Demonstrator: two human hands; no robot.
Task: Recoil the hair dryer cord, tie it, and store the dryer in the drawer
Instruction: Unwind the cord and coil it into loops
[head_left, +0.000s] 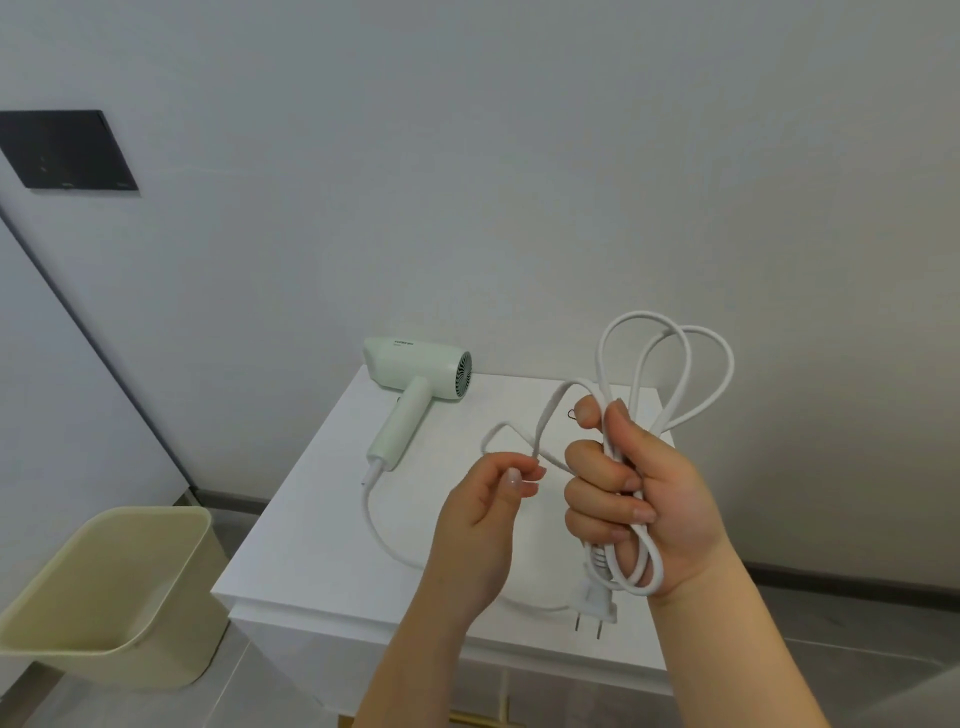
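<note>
A pale green hair dryer (415, 376) lies on the white cabinet top (311, 519), its handle pointing toward me. Its white cord (376, 540) runs from the handle across the top. My right hand (639, 499) grips a bundle of cord loops (670, 364) that stand up above the fist, and the plug (597, 605) hangs below it. My left hand (493, 509) pinches the loose stretch of cord just left of the bundle. A small dark hair tie (572, 414) lies on the top behind my right thumb.
A beige waste bin (104, 587) stands on the floor to the left of the cabinet. A dark panel (67, 150) is on the wall at upper left. The cabinet's front and a gold strip (467, 719) show at the bottom edge.
</note>
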